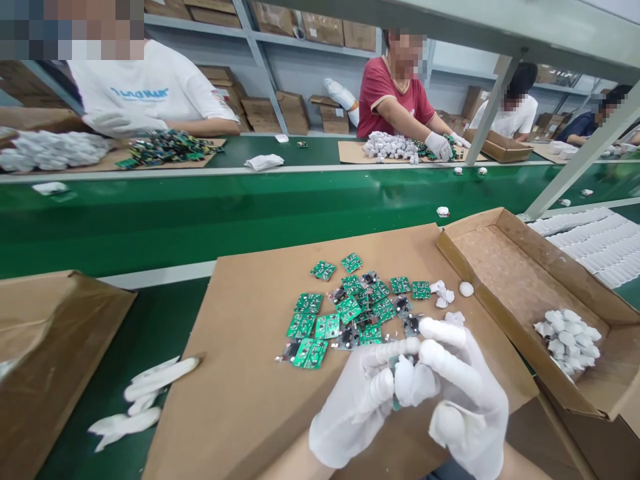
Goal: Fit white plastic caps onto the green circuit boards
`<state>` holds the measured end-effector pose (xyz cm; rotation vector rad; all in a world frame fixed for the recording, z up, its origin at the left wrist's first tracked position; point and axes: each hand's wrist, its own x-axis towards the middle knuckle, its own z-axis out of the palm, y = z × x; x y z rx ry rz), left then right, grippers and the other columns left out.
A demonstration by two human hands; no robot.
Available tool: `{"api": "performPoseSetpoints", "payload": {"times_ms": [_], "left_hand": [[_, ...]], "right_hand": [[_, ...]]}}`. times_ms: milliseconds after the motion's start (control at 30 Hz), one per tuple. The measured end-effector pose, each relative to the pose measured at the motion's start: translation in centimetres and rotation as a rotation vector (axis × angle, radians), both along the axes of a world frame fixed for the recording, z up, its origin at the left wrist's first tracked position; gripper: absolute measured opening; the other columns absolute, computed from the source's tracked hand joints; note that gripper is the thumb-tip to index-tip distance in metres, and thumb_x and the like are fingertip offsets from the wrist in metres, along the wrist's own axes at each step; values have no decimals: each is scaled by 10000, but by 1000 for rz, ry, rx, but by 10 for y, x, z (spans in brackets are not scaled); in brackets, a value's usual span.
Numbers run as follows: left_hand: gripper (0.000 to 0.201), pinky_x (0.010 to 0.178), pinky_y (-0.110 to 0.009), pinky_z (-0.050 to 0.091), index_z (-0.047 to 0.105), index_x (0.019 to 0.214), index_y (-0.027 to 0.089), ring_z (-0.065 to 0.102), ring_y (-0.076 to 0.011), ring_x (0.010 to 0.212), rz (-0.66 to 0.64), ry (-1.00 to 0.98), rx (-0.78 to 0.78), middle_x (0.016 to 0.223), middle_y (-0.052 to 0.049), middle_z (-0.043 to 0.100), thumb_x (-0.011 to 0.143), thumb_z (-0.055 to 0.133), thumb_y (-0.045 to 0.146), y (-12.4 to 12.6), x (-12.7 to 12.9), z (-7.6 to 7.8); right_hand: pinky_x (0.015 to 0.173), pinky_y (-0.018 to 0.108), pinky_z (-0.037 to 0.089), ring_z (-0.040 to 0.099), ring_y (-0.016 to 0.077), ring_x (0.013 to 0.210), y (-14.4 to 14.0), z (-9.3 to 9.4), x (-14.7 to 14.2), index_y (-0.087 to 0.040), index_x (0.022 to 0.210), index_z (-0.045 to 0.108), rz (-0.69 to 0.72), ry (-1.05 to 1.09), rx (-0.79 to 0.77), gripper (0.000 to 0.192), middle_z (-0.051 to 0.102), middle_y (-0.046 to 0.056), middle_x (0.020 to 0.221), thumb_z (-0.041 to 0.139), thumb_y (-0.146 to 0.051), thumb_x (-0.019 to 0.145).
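A: What are the fingers doing, down at the lower middle of the frame?

B: Both white-gloved hands meet there. The left hand point(357, 400) and the right hand point(460, 390) are curled together, fingertips pinching a small green circuit board with a white plastic piece point(400, 373) between them. Only a sliver of green shows between the gloves, so I can't tell its long axis.

A: Which hand has more of it?

B: The right thumb lies over the white piece and the left fingertips close in from the other side; it sits about midway, touching both.

A: And just beyond the fingers?

B: Straight up-frame from the fingertips, near them, lies a loose pile of small green circuit boards point(350, 310) on a flat brown cardboard sheet point(240, 373). The pile spreads left to right, and the left hand is slightly nearer its centre. A few small white plastic caps point(443, 293) lie at its right end.

A: Farther out?

B: At right, an open brown cardboard box point(505, 267) holds a heap of white plastic shells point(567, 340). At lower left, spare white gloves point(145, 393) lie on the green conveyor belt point(150, 220). Across the belt, other people in gloves sort similar boards.
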<state>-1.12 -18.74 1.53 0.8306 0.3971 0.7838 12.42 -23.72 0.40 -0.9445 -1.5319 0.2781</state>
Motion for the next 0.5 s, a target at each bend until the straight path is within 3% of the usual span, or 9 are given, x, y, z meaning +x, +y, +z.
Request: {"api": "performPoseSetpoints", "payload": {"times_ms": [133, 233, 367, 500], "left_hand": [[460, 574, -258, 375, 725, 715, 136, 429, -120, 578, -20, -92, -36, 578, 18, 454, 718, 782, 592, -2, 2, -6], [419, 596, -251, 434, 780, 846, 142, 509, -123, 602, -27, -118, -67, 635, -9, 554, 735, 793, 546, -4, 1, -11], [413, 613, -218, 492, 796, 1006, 207, 634, -127, 636, -52, -171, -162, 756, -38, 688, 728, 815, 512, -3, -4, -13], [329, 632, -166, 522, 796, 1010, 253, 706, -137, 767, -61, -204, -248, 941, -56, 746, 756, 812, 462, -3, -7, -12]], "right_hand": [[934, 430, 570, 593, 271, 1154, 0, -1, 1, -317, 1430, 532, -36, -59, -29, 481, 542, 119, 1352, 593, -416, 963], [981, 424, 544, 568, 260, 1189, 2, 1, 1, -326, 1462, 488, -56, -113, -47, 523, 534, 102, 1366, 610, -400, 959], [987, 432, 543, 524, 279, 1240, -2, 1, 6, -281, 1497, 445, 23, -66, 7, 557, 505, 112, 1402, 525, -484, 985], [1081, 394, 467, 490, 248, 1286, -9, -3, 12, -267, 1466, 485, -84, -67, -10, 520, 524, 84, 1379, 614, -297, 963]]}}
